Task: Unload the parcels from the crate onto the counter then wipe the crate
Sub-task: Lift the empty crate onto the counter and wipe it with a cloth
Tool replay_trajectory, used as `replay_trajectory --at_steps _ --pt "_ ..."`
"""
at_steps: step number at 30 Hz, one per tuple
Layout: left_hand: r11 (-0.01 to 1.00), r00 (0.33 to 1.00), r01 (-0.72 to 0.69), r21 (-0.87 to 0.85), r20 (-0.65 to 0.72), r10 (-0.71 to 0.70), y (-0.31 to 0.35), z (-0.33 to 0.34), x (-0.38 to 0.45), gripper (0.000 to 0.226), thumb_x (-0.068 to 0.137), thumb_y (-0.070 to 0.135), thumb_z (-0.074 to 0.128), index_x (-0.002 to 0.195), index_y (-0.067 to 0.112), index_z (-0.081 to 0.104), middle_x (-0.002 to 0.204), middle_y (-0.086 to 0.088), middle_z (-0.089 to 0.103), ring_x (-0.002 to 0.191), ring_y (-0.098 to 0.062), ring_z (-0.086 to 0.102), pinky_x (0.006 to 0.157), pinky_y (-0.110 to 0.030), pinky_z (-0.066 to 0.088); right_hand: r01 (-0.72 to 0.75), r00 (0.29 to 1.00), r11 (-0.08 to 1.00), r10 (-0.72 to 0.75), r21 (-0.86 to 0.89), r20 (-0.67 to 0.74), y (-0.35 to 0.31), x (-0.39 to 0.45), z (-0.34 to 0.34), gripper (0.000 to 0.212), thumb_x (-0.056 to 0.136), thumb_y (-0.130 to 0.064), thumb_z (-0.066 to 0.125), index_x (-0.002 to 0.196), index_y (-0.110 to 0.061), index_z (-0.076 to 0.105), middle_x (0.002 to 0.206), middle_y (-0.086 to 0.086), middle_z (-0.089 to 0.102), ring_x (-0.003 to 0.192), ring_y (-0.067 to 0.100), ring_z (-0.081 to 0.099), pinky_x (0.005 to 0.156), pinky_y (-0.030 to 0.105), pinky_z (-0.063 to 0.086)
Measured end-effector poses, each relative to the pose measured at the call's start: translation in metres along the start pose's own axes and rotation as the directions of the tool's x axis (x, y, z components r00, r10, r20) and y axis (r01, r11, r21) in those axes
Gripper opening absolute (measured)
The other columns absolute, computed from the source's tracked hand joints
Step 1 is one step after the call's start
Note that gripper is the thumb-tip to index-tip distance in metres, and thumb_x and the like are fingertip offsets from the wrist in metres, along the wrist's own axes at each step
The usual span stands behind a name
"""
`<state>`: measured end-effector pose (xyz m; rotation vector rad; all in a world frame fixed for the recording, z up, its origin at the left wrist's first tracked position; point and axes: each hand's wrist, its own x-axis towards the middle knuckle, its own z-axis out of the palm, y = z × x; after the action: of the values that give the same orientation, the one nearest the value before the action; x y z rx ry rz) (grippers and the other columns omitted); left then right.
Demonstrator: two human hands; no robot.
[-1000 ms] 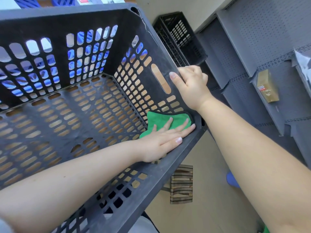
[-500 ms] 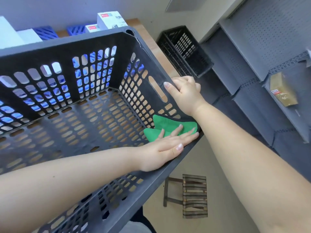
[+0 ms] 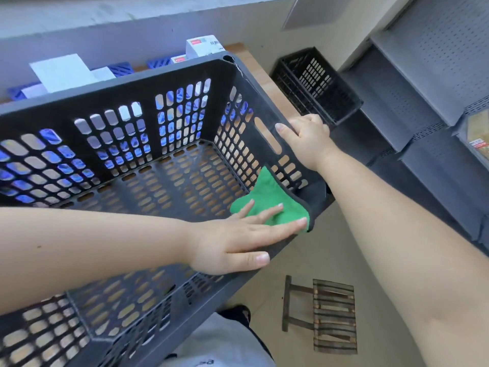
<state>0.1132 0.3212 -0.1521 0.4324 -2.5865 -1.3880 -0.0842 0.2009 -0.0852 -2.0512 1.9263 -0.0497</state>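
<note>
The left hand [image 3: 238, 239] lies flat with its fingers [image 3: 267, 215] straight, pressing a green cloth [image 3: 275, 202] into the near right inside corner of the crate [image 3: 127, 99]. One second ago the cloth sat bunched low against the side wall under the palm; now it is spread further up along the corner, and part of it drapes over the near rim by the little finger. The thumb rests on the near rim, where it also lay half a second ago.

The right hand [image 3: 307, 139] grips the crate's right wall, fingers [image 3: 312, 120] curled over the top edge beside the long handle slot and the thumb on the inner face. Its hold has not changed across the three moments.

The crate itself is tipped toward the person and holds no parcels. It stands on the wooden bench [image 3: 267, 83], and more of the bench shows behind it than before. Several parcels [image 3: 63, 72] lie there past the far wall, white boxes and blue packets among them.

To the right a second black crate [image 3: 315, 86] stands on the floor against grey shelves [image 3: 423, 83]. A small slatted stool [image 3: 322, 313] stands on the floor below the right forearm.
</note>
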Motion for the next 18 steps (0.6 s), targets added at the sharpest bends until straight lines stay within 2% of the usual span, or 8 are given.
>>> replay_trajectory --at_steps 4,6,8,11,13,15,17,18 --pt "0.952 0.993 -0.011 -0.307 -0.115 -0.026 0.013 0.004 0.012 0.071 0.099 0.061 0.016 0.153 0.032 -0.020 0.158 0.016 0.032 0.151 -0.004 0.005 0.122 -0.053 -0.003 0.015 1.000 1.000 -0.016 -0.012 -0.007 -0.003 -0.003 -0.001 0.045 0.105 -0.044 0.034 0.125 -0.016 0.062 0.137 0.011 0.047 0.131 0.029 0.032 0.108 0.038 0.024" --pt "0.941 0.986 -0.018 -0.338 -0.161 -0.039 0.014 0.007 0.019 0.069 0.101 0.057 0.020 0.156 0.030 -0.012 0.154 0.014 0.040 0.150 -0.004 0.012 0.121 -0.056 0.001 0.021 1.000 1.000 -0.021 -0.015 -0.004 -0.003 -0.004 -0.001 0.045 0.105 -0.043 0.033 0.125 -0.015 0.062 0.136 0.011 0.049 0.131 0.029 0.033 0.108 0.037 0.024" --pt "0.978 0.987 -0.020 -0.208 -0.162 -0.014 0.011 0.008 0.025 0.068 0.101 0.058 0.017 0.157 0.030 -0.009 0.157 0.016 0.034 0.150 -0.005 0.015 0.120 -0.060 -0.003 0.030 0.999 0.999 -0.030 -0.018 -0.015 0.000 -0.002 -0.001 0.044 0.105 -0.044 0.034 0.122 -0.017 0.064 0.132 0.010 0.051 0.130 0.028 0.033 0.107 0.038 0.026" --pt "0.998 0.989 -0.064 0.019 -0.132 0.066 0.009 0.003 0.029 0.069 0.099 0.060 0.011 0.157 0.029 -0.008 0.160 0.014 0.028 0.152 -0.012 0.010 0.119 -0.056 -0.010 0.060 0.995 0.997 -0.063 -0.045 -0.072 0.005 0.003 0.005 0.038 0.103 -0.046 0.037 0.095 -0.018 0.062 0.109 0.004 0.054 0.126 0.031 0.037 0.102 0.040 0.030" --pt "0.990 0.991 -0.071 0.123 -0.108 0.085 0.009 -0.002 0.029 0.068 0.099 0.058 0.010 0.158 0.027 -0.005 0.160 0.013 0.028 0.152 -0.016 0.011 0.120 -0.053 -0.010 0.125 0.984 0.992 -0.129 -0.035 -0.123 0.009 0.004 0.007 0.035 0.101 -0.044 0.043 0.102 -0.016 0.063 0.111 0.003 0.058 0.124 0.032 0.041 0.102 0.044 0.034" --pt "0.981 0.992 -0.069 0.183 -0.093 0.087 0.009 -0.007 0.028 0.067 0.100 0.055 0.013 0.158 0.026 -0.002 0.160 0.013 0.027 0.152 -0.017 0.013 0.121 -0.051 -0.009 0.295 0.917 0.950 -0.311 -0.100 -0.248 0.014 0.001 0.007 0.040 0.096 -0.041 0.049 0.120 -0.012 0.062 0.124 0.007 0.060 0.122 0.033 0.046 0.102 0.052 0.037" --pt "0.975 0.992 -0.074 0.210 -0.087 0.094 0.009 -0.008 0.026 0.066 0.101 0.052 0.019 0.159 0.027 0.000 0.160 0.010 0.028 0.151 -0.018 0.016 0.121 -0.051 -0.009 0.541 0.730 0.797 -0.604 -0.268 -0.321 0.017 -0.006 0.008 0.033 0.091 -0.029 0.057 0.118 -0.013 0.067 0.128 0.010 0.060 0.123 0.036 0.047 0.104 0.052 0.038" --pt "0.972 0.992 -0.070 0.224 -0.087 0.091 0.009 -0.008 0.024 0.065 0.102 0.051 0.021 0.159 0.026 0.001 0.159 0.005 0.032 0.151 -0.019 0.018 0.121 -0.051 -0.008 0.641 0.642 0.701 -0.713 -0.313 -0.282 0.016 -0.012 0.010 0.027 0.090 -0.022 0.060 0.113 -0.015 0.071 0.130 0.010 0.060 0.127 0.035 0.045 0.109 0.049 0.035"
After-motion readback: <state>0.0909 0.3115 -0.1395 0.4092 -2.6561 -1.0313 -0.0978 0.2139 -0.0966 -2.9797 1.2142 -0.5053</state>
